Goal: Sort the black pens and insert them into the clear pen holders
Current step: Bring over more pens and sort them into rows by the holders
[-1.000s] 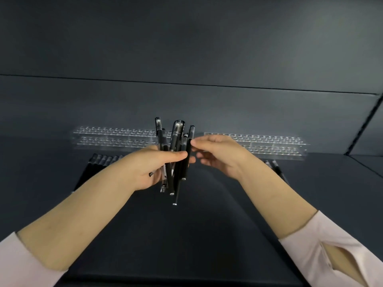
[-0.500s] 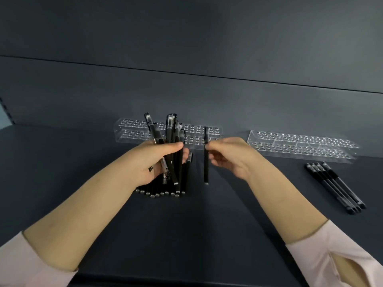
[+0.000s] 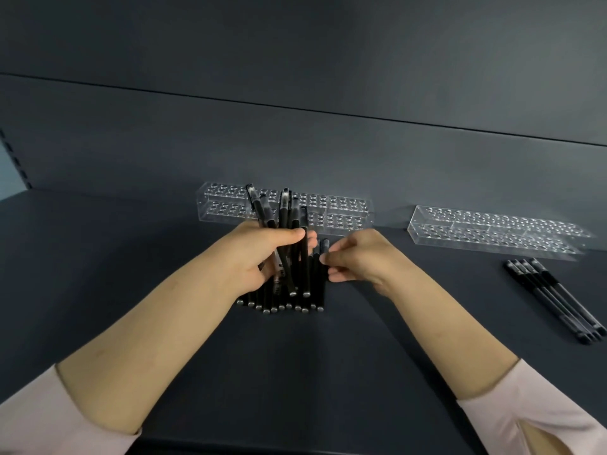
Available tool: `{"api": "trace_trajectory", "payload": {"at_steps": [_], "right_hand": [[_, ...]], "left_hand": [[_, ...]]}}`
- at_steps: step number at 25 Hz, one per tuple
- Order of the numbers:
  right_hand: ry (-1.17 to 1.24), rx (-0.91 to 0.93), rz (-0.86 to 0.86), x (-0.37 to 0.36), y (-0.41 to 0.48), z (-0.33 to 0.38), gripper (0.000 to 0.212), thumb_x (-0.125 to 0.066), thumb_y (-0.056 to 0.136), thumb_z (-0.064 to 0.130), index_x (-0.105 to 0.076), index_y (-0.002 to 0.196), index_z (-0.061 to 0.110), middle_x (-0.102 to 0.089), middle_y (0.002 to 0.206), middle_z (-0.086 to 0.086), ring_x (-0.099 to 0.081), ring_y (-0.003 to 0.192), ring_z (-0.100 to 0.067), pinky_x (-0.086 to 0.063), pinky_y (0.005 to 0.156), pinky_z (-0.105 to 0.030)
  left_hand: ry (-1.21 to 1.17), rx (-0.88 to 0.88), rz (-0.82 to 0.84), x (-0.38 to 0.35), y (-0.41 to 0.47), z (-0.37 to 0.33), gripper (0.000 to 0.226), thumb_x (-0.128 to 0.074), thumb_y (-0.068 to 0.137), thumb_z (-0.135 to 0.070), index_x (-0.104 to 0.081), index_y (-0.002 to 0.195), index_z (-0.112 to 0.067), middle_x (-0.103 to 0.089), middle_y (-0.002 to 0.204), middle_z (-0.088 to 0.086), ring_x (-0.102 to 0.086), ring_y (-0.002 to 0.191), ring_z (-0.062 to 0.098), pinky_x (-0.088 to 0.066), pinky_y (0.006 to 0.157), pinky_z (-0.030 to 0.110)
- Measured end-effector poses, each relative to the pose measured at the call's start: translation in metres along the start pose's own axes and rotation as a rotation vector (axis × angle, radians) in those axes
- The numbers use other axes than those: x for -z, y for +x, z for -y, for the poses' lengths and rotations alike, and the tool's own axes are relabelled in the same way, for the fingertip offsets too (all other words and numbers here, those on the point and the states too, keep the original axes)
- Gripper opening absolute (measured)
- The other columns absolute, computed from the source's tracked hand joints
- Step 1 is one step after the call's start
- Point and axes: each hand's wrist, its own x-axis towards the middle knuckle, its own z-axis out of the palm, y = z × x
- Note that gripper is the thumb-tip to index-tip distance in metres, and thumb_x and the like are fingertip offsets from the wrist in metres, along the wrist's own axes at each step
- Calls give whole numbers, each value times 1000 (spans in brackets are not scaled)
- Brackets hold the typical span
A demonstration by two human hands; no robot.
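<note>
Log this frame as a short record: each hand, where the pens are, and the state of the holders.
left hand: grips a bundle of pens, upright above the table
right hand: pinches the end pen at the right edge of the row
row of pens: lying side by side on the table, under the bundle
loose pens: small group lying at the right
holders: left holder behind the bundle, right holder at back right; no pens seen in either
</note>
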Motion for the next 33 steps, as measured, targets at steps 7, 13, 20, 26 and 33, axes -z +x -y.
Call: {"api": "trace_trajectory", "payload": {"at_steps": [7, 13, 20, 26, 33], "right_hand": [[265, 137, 61, 4, -6, 15, 12, -65, 91, 18, -68, 82, 10, -62, 70, -1, -52, 56, -8, -45, 50, -19], [482, 104, -21, 9, 3, 20, 13, -60, 93, 13, -67, 82, 12, -63, 69, 0, -55, 56, -9, -47, 48, -17], [32, -48, -201, 31, 20, -5, 12, -63, 91, 11, -65, 82, 4, -59, 70, -8, -52, 51, -11, -44, 39, -15], [-55, 33, -194, 15, 20, -10, 22, -77, 79, 5, -63, 96, -1, -65, 77, -10, -65, 59, -19, -60, 71, -30], [-30, 152, -185, 5, 13, -5, 13, -66, 89, 17, -67, 94, 5, -64, 82, -7, -61, 64, -12, -57, 60, -21]], "left_hand": [[100, 8, 48, -3, 0, 4, 19, -69, 87, -12, -72, 104, -4, -77, 92, 6, -74, 82, 14, -59, 61, 22], [53, -21, 19, 1, 0, 5, 20, -64, 92, -12, -68, 109, -4, -76, 97, 8, -74, 83, 18, -61, 72, 30], [-32, 71, 2, 9, -4, 1, 22, -53, 97, -3, -63, 116, 3, -76, 95, 10, -74, 68, 16, -58, 54, 24], [27, 66, 62, 11, -2, 2, 16, -60, 93, -3, -71, 104, 0, -76, 96, 9, -74, 86, 15, -60, 73, 23], [145, 53, 75, 13, -3, 5, 16, -64, 91, -13, -75, 103, -11, -77, 96, 4, -74, 87, 13, -58, 74, 23]]}}
